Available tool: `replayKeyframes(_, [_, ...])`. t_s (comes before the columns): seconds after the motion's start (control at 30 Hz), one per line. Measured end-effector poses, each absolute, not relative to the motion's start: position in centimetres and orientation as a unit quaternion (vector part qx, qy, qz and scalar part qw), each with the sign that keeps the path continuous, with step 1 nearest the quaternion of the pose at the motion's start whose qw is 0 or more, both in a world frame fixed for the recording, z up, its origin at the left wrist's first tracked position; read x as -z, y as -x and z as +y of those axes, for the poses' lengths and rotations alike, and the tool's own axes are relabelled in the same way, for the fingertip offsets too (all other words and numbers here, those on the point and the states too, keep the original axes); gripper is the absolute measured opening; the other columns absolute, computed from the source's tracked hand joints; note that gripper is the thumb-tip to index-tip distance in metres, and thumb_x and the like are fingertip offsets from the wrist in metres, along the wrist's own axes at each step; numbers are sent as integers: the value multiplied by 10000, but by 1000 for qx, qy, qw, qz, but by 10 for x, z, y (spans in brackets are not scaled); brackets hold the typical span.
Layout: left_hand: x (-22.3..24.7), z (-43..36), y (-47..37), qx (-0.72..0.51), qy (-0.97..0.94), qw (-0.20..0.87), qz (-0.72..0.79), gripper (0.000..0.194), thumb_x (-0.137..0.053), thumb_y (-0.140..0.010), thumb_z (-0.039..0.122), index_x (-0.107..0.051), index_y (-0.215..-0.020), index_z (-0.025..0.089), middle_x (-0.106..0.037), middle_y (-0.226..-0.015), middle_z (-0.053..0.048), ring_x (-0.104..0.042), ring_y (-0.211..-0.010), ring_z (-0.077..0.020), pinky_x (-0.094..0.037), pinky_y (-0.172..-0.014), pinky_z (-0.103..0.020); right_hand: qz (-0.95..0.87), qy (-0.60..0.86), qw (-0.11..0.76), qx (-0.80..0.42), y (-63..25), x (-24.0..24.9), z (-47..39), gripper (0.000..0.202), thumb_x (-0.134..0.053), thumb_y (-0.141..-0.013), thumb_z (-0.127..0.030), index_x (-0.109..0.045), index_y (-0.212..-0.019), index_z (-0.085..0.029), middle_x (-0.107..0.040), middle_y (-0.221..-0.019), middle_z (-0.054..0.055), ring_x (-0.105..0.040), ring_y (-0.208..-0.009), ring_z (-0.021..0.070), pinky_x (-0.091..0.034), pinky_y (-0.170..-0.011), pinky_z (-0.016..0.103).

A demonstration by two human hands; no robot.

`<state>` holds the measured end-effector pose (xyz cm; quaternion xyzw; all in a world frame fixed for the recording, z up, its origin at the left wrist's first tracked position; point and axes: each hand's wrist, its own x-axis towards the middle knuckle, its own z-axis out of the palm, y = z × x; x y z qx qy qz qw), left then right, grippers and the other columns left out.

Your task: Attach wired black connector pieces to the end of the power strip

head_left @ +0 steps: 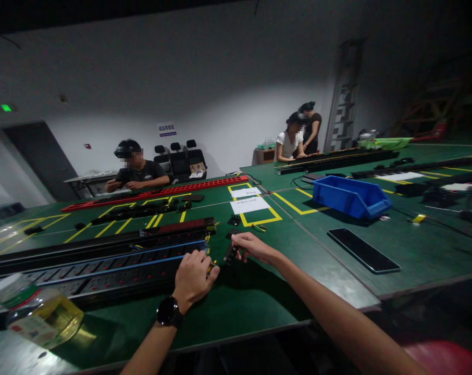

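Observation:
My left hand (192, 277), with a dark watch on its wrist, is closed over the end of a long black power strip (142, 276) lined with sockets and small red dots. Short yellow wires (208, 238) stick out at that end, partly hidden by my fingers. Just to the right, my right hand (255, 247) pinches a small dark block (231, 254) close to the strip's end. Its exact kind is too dark to make out. Behind my hands, a loose bunch of coloured wires (259, 227) and a small black piece (235, 220) lie on the green table (267, 291).
A bottle of yellow liquid (52, 317) stands front left. On the right are a phone (363, 250) and a blue bin (349, 197). Paper sheets (251, 204), yellow tape outlines and a red rail (161, 191) lie farther back. Several people work across the table.

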<state>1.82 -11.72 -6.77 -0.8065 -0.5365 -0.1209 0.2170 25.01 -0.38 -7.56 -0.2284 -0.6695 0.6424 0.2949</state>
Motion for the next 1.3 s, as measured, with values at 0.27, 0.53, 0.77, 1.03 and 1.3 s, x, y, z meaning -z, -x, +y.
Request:
replayKeyframes(0.27, [67,-117,-18,137,807,212,-534,430,-383,-1032,448,-676,-840,197,-665,-921,-102,-545,-865,-258,-378,-780,-411,-704,241,275,-608,-239,82,-8,376,-719,-774,-326,-607,-1115,-214,-674,-771,-33,-529,-579,92,-349,-481,167])
replayKeyframes(0.53, [67,-117,-18,108,807,209,-541,429,-384,-1035,469,-673,-875,195,-665,-946,-102,-550,-894,-268,-376,-796,-422,-759,194,260,-565,-230,98,-3,365,-776,-750,-383,-715,-1017,-142,-673,-749,-1,-563,-630,121,-457,-619,250])
replayKeyframes(0.77, [65,-118,-20,106,807,208,-542,426,-406,-1026,486,-673,-868,194,-659,-945,-104,-556,-900,-269,-380,-808,-426,-829,238,258,-436,-229,98,-2,285,-769,-785,-379,-745,-943,-143,-723,-824,31,-632,-750,165,-475,-687,257])
replayKeyframes(1.03, [68,-117,-19,115,808,219,-534,428,-430,-1012,507,-675,-859,191,-664,-942,-107,-556,-902,-271,-382,-795,-421,-898,330,214,-198,-224,96,-14,303,-786,-814,-472,-727,-843,-176,-660,-759,-4,-534,-663,120,-284,-584,226])
replayKeyframes(1.3, [67,-117,-24,123,799,236,-539,315,-552,-943,455,-679,-847,183,-666,-919,-105,-574,-903,-279,-400,-797,-429,-916,301,216,-155,-224,100,-17,250,-767,-858,-452,-760,-969,-227,-694,-889,5,-594,-747,137,-314,-621,227])
